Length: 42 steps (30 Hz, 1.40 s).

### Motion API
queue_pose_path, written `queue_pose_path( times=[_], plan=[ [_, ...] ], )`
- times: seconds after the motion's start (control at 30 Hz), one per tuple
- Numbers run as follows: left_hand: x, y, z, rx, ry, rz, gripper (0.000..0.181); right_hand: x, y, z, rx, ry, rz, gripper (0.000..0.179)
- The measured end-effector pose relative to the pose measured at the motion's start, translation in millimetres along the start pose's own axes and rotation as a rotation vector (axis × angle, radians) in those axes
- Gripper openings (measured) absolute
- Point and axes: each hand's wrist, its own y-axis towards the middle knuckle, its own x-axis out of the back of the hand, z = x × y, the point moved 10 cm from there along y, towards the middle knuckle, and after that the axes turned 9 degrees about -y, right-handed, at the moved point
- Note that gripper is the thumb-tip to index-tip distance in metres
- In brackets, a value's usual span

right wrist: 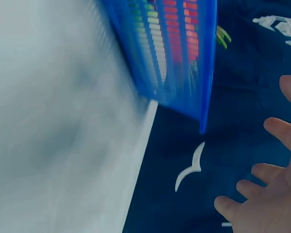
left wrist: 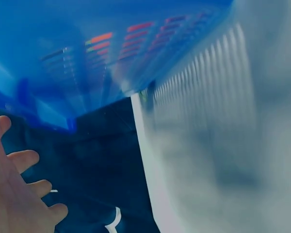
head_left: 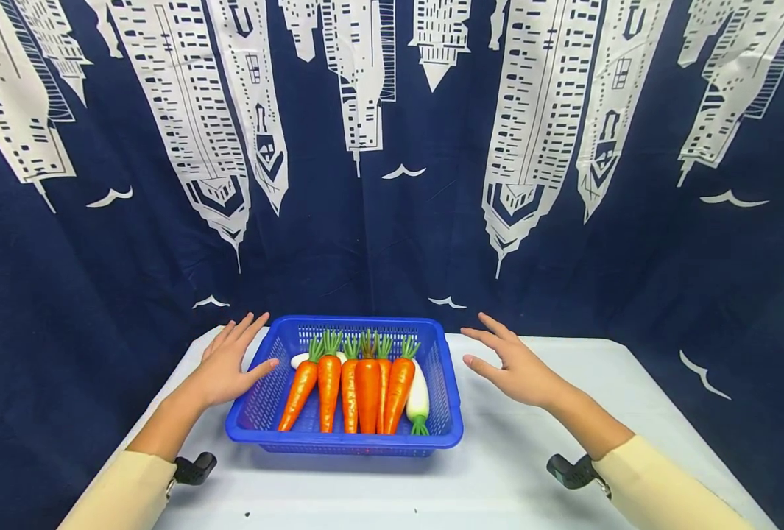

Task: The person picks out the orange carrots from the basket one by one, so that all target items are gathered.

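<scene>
A blue plastic basket [head_left: 246, 427] with slotted walls stands on the white table between my hands. Several orange carrots [head_left: 368, 394] with green tops lie side by side in it. A white radish [head_left: 417, 397] with a green top lies along their right side, and a white piece [head_left: 300, 360] shows partly hidden behind them. My left hand [head_left: 224, 368] hovers at the basket's left rim, fingers spread and holding nothing. Off the right side, apart from the rim, my right hand [head_left: 520, 368] is held with straight, spread fingers, also holding nothing.
The white table [head_left: 537, 456] ends at a far edge just behind the basket. A dark blue curtain [head_left: 365, 243] with white printed buildings and birds hangs behind and beside it. A black wrist device [head_left: 195, 469] is strapped below each hand.
</scene>
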Motion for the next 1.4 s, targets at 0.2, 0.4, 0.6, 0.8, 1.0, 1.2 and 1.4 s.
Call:
queue_pose_path(
  times=[0.2,0.4,0.6,0.8,1.0,1.2,1.4],
  plan=[
    [-2.5,-2.7,-2.5,-0.007,-0.083,-0.011,0.087,-6.8,2.0,14.3,0.014,0.072,-0.009,0.056],
    [-5.5,-3.4,-0.3,0.025,-0.194,-0.001,0.087,-13.1,5.5,21.0,-0.027,0.198,0.011,0.058],
    [-7.1,-5.1,1.7,0.084,-0.299,0.026,0.083,-22.9,7.9,22.7,-0.118,0.338,0.067,0.06],
    [-15.1,-10.4,10.0,0.19,-0.432,0.102,0.079,-32.8,11.2,29.7,-0.198,0.418,0.126,0.058],
    [-27.3,-13.8,23.6,0.309,-0.633,0.16,0.08,-38.5,15.8,38.2,-0.235,0.493,0.145,0.053],
    [-30.7,-14.4,33.9,0.324,-0.764,0.164,0.076,-47.6,19.7,46.1,-0.27,0.651,0.184,0.056],
    [-33.9,-17.7,37.9,0.339,-0.935,0.21,0.072,-58.0,24.4,54.5,-0.298,0.801,0.228,0.06]
  ],
)
